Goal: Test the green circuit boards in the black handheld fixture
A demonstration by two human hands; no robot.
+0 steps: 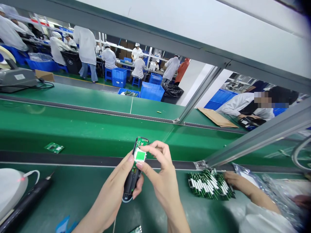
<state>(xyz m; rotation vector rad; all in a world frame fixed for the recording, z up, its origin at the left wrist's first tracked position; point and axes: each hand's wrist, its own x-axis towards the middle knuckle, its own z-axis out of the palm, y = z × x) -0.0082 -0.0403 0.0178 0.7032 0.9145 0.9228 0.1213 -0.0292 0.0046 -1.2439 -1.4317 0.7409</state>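
My left hand is wrapped round a long black plastic housing, held tilted above the bench. A green circuit board lies in its upper part. On the board sits a small white square piece with a bright green face, perhaps a little screen. The thumb and index finger of my right hand close on the edges of this piece. My left thumb rests at its left side. A thin pale cable loops from the housing's bottom end.
Several upright circuit boards stand at right, touched by a co-worker's hand. A loose board lies on the green conveyor belt. An electric screwdriver lies left, beside a white round device. A metal post rises ahead.
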